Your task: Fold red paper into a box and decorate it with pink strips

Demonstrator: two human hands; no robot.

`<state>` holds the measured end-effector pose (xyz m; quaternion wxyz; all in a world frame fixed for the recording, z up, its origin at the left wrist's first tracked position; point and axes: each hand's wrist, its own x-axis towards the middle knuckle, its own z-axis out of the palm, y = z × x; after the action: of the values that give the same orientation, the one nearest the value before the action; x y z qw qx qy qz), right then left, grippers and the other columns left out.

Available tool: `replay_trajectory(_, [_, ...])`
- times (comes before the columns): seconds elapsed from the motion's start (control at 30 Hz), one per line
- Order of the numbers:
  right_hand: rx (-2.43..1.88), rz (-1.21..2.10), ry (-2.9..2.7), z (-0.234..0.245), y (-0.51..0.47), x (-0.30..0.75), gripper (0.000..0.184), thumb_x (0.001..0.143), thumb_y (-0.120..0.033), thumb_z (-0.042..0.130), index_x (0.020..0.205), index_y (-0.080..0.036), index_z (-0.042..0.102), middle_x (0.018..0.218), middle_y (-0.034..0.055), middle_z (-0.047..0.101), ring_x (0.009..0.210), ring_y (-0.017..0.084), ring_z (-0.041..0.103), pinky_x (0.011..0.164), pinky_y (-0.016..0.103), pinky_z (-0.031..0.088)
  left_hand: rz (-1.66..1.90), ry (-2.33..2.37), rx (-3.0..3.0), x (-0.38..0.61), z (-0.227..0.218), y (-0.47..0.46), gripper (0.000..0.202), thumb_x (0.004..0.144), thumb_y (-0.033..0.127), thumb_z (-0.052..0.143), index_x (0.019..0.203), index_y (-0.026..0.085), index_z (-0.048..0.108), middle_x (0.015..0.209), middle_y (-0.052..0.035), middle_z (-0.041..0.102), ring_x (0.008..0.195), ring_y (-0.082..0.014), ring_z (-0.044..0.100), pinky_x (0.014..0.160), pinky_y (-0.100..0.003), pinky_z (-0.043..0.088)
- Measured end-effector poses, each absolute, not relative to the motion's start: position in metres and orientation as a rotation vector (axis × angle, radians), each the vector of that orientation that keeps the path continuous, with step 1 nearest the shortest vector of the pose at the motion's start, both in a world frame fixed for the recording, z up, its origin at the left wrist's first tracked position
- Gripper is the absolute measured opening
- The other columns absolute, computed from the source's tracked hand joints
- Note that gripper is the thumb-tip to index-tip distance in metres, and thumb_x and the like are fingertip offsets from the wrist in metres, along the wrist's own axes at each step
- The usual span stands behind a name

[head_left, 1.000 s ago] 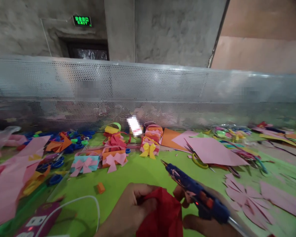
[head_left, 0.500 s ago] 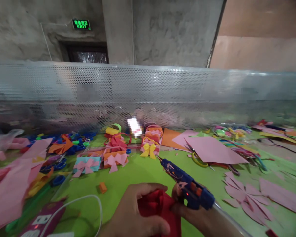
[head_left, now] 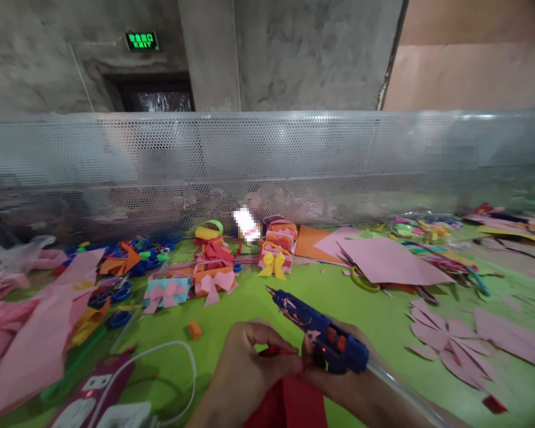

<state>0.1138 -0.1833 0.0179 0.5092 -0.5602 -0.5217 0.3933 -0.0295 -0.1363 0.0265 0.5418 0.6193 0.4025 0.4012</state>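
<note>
My left hand (head_left: pixel 245 371) is closed on a piece of folded red paper (head_left: pixel 289 401) low in the middle of the view, thumb and fingers pinching its top edge. My right hand (head_left: pixel 339 380) grips a blue hot glue gun (head_left: pixel 318 336) and also touches the red paper. The gun's nozzle points up and to the left, away from the paper. A clear glue stick (head_left: pixel 396 389) juts out of the gun's back toward the lower right.
A green mat (head_left: pixel 249 303) bears paper gift boxes with bows (head_left: pixel 211 279), pink sheets (head_left: pixel 383 261), scissors (head_left: pixel 361 279), pink cut flower shapes (head_left: pixel 446 345) and blue rings (head_left: pixel 116 294). A power strip with a white cable (head_left: pixel 116 404) lies lower left. A perforated metal screen (head_left: pixel 267 160) closes the far side.
The glue gun has moved left and closer to the red paper. My left hand has shifted from covering the paper to pinching its top edge. The camera has tilted slightly.
</note>
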Motion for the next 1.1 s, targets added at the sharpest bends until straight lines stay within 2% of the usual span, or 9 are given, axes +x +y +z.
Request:
replay_trajectory(0.13, [-1.316, 1.033, -1.230, 0.022, -0.183, 0.116, 0.019, 0.053, -0.016, 0.065, 0.065, -0.020, 0.051, 0.059, -0.0047, 0.055, 0.052, 0.012, 0.051, 0.049, 0.021, 0.042, 0.892, 0.995, 1.466, -0.035, 0.026, -0.131, 0.014, 0.052, 0.024, 0.076, 0.059, 0.016, 0.068, 0.062, -0.0035, 0.067, 0.059, -0.0159, 0.061, 0.055, -0.023, 0.048])
replay_trajectory(0.27, [-1.447, 1.062, -1.198, 0.026, -0.179, 0.124, 0.016, 0.056, -0.020, 0.063, 0.069, -0.020, 0.055, 0.067, -0.0018, 0.060, 0.061, 0.015, 0.056, 0.056, 0.025, 0.046, 0.807, 0.959, 1.561, -0.045, 0.027, -0.125, 0.063, 0.046, 0.031, 0.082, 0.105, 0.017, 0.066, 0.101, -0.0089, 0.068, 0.092, -0.0245, 0.061, 0.078, -0.029, 0.049])
replay_trajectory(0.33, [-1.488, 1.021, -1.156, 0.027, -0.177, 0.127, 0.016, 0.056, -0.021, 0.061, 0.071, -0.021, 0.055, 0.066, -0.0021, 0.059, 0.061, 0.016, 0.055, 0.056, 0.026, 0.045, 0.837, 0.964, 1.582, -0.047, 0.025, -0.122, 0.072, 0.051, 0.038, 0.079, 0.117, 0.018, 0.058, 0.112, -0.0104, 0.063, 0.103, -0.0258, 0.057, 0.088, -0.031, 0.045])
replay_trajectory(0.5, [-1.484, 0.933, -1.047, 0.012, -0.170, 0.130, 0.013, 0.054, -0.021, 0.058, 0.066, -0.022, 0.053, 0.060, -0.0039, 0.057, 0.058, 0.015, 0.054, 0.055, 0.026, 0.044, 0.958, 1.141, 1.706, -0.037, 0.018, -0.124, 0.066, 0.058, 0.050, 0.069, 0.113, 0.017, 0.057, 0.099, -0.0114, 0.066, 0.096, -0.0284, 0.060, 0.085, -0.038, 0.047])
replay_trajectory(0.6, [-1.541, 0.870, -1.078, 0.002, -0.168, 0.134, 0.012, 0.054, -0.023, 0.060, 0.065, -0.022, 0.055, 0.064, -0.0020, 0.061, 0.064, 0.018, 0.058, 0.061, 0.027, 0.046, 0.944, 1.219, 1.785, -0.032, 0.018, -0.127, 0.046, 0.066, 0.047, 0.063, 0.103, 0.018, 0.061, 0.102, -0.0113, 0.066, 0.095, -0.0273, 0.060, 0.086, -0.038, 0.045])
replay_trajectory(0.7, [-1.510, 0.901, -1.077, 0.001, -0.168, 0.139, 0.018, 0.056, -0.027, 0.063, 0.072, -0.022, 0.057, 0.068, -0.0009, 0.063, 0.067, 0.019, 0.059, 0.063, 0.028, 0.047, 0.908, 1.106, 1.740, -0.032, 0.018, -0.126, 0.037, 0.074, 0.040, 0.056, 0.103, 0.018, 0.060, 0.107, -0.0108, 0.065, 0.098, -0.0235, 0.060, 0.089, -0.034, 0.044])
replay_trajectory(0.9, [-1.483, 0.882, -1.116, 0.010, -0.167, 0.147, 0.016, 0.058, -0.023, 0.063, 0.071, -0.019, 0.054, 0.064, -0.0016, 0.058, 0.061, 0.016, 0.054, 0.057, 0.026, 0.043, 0.976, 0.966, 1.549, -0.034, 0.016, -0.122, 0.028, 0.072, 0.030, 0.058, 0.098, 0.019, 0.058, 0.090, -0.0061, 0.065, 0.088, -0.0191, 0.060, 0.079, -0.029, 0.046])
replay_trajectory(1.03, [-1.467, 0.930, -1.124, 0.008, -0.168, 0.147, 0.017, 0.059, -0.024, 0.062, 0.074, -0.019, 0.055, 0.067, -0.0016, 0.059, 0.062, 0.015, 0.053, 0.057, 0.025, 0.042, 1.018, 0.858, 1.571, -0.029, 0.020, -0.127, 0.036, 0.068, 0.032, 0.061, 0.102, 0.022, 0.059, 0.101, -0.0067, 0.062, 0.095, -0.0206, 0.057, 0.081, -0.030, 0.044])
replay_trajectory(1.1, [-1.465, 0.949, -1.098, 0.008, -0.169, 0.146, 0.017, 0.061, -0.026, 0.063, 0.075, -0.019, 0.055, 0.068, -0.0014, 0.059, 0.064, 0.016, 0.054, 0.059, 0.026, 0.043, 0.995, 0.858, 1.607, -0.029, 0.024, -0.129, 0.025, 0.065, 0.024, 0.058, 0.090, 0.022, 0.063, 0.104, -0.0069, 0.060, 0.103, -0.0221, 0.054, 0.080, -0.028, 0.044])
